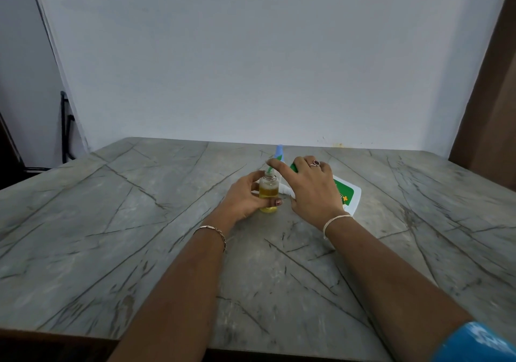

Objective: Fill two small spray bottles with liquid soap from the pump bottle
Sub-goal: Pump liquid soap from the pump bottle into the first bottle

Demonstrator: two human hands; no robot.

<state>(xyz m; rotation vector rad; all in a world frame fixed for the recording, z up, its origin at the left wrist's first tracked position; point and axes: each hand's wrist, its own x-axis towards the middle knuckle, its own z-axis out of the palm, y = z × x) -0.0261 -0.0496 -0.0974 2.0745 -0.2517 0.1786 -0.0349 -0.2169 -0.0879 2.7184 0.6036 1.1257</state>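
My left hand [245, 197] grips a small clear bottle [268, 191] that stands on the table, uncapped and about half full of yellow liquid. My right hand [310, 188] lies palm down over the green pump head [293, 168] of the white pump bottle [349, 194], which has a green label and leans left. Its index finger stretches along the green spout [269, 169], whose tip is at the small bottle's mouth. A second small bottle with a light blue cap [279, 151] stands just behind. A white part [286, 190] lies between my hands.
The grey marble-pattern table [139, 222] runs to a white wall at the back. Its front edge is close to me. A brown door or panel [491, 96] stands at the right, and a dark frame [65, 127] leans past the table's left corner.
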